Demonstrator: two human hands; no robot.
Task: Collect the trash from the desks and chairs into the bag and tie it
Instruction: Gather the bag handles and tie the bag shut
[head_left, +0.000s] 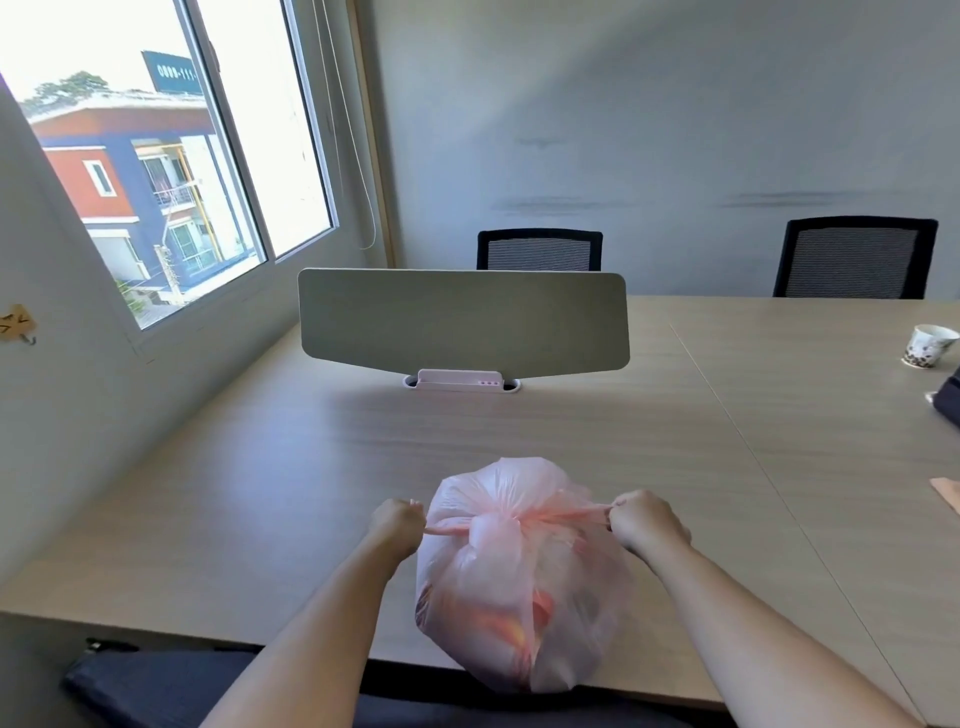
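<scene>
Now L hand (396, 522) & R hand (647, 522) fingers clench bag (519, 577) handles, pulled apart.

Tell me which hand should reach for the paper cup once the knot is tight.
Right. The paper cup stands at the desk's far right, on the right hand's side. The left hand would have to cross the bag.

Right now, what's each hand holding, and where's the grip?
Both hold the pink plastic bag by its handle ends: left hand on the left end, right hand on the right, either side of the knot.
</scene>
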